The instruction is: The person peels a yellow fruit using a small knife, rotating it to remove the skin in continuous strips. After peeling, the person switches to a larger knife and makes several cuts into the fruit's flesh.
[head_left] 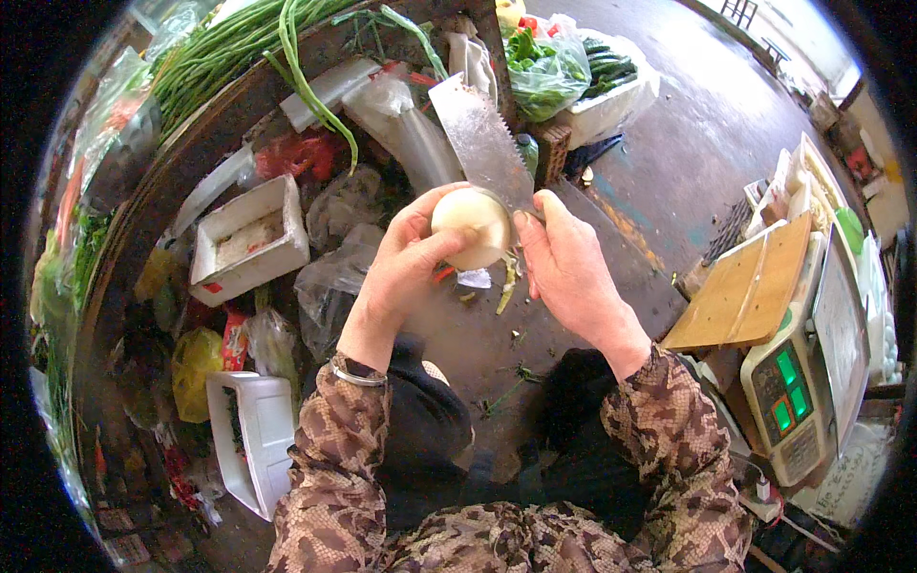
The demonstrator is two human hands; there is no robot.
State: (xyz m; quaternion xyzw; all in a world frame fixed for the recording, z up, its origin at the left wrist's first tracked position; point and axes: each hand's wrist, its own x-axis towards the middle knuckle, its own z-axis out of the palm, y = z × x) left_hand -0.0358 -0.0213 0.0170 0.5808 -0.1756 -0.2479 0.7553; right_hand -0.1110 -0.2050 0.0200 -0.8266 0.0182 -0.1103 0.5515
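Note:
My left hand [401,265] grips a pale, round, peeled vegetable [471,225], with the thumb across its face. My right hand [573,276] is closed on the handle end of a broad metal blade with a toothed edge [483,136]. The blade points up and away from me, its lower part right behind the vegetable and very close to it or touching. Most of the handle is hidden by my fingers. Below the hands, thin peelings [508,283] show near a small white scrap [474,278].
White foam boxes [247,276] and plastic bags lie at left, below a ledge with long green beans [215,64]. Bagged green vegetables [548,71] stand beyond the blade. A digital scale [784,401] and brown cardboard [745,294] are at right. Scraps lie on the floor [494,387].

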